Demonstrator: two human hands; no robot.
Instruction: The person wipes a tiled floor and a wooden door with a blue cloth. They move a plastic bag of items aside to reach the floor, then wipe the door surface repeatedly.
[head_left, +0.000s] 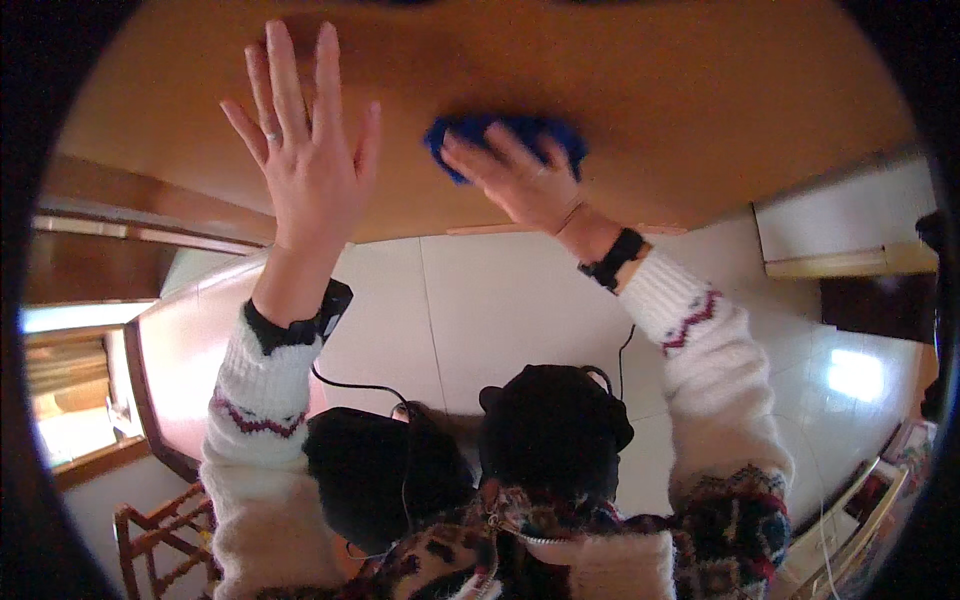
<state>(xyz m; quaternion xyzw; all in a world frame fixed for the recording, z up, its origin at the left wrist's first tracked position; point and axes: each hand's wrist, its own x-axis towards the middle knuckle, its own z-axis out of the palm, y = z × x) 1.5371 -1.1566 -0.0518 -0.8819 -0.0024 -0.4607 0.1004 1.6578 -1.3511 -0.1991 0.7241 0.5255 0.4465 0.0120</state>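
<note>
Before me is a broad, smooth brown panel (675, 105), apparently wood, filling the upper part of the view. My right hand (525, 180) is pressed flat on a dark blue cloth (538, 126), which lies against the panel under my fingers; hand and cloth are slightly blurred. To the left, my left hand (307, 165) is held up with its fingers spread and nothing in it. A ring shows on one of its fingers. Whether its palm touches the panel I cannot tell. Black bands circle both wrists, and the left one carries a black device (335, 304).
Pale floor tiles (495, 300) lie below the panel's lower edge. A thin black cable (367, 386) runs from the left wrist towards my body. At lower left stands a wooden frame (165, 525), beneath a bright window (82, 382). A pale cabinet-like piece (847, 210) is at right.
</note>
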